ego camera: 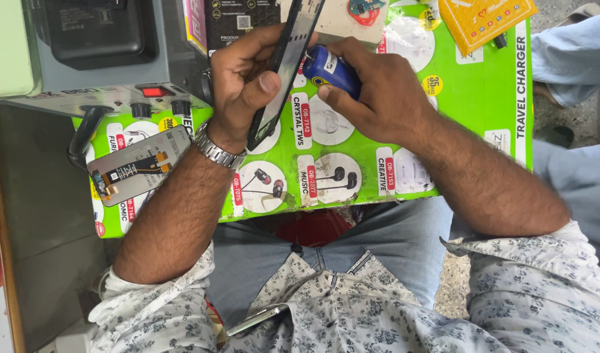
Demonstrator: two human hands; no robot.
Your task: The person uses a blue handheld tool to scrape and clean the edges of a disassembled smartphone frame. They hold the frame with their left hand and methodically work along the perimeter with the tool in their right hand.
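Note:
My left hand [244,82] grips a thin black phone frame [288,55] by its edge, holding it tilted above the green work board [483,98]. A metal watch sits on that wrist. My right hand [378,91] is closed around a small blue tube [331,70], whose tip touches the side of the phone frame. Both hands are close together over the board's middle.
A grey phone display panel with a flex cable [137,165] lies on the board's left end. A grey box with a red switch and knobs [117,72] stands at the upper left. An orange packet [486,19] lies at the top right. Another person's leg [574,59] is at the right.

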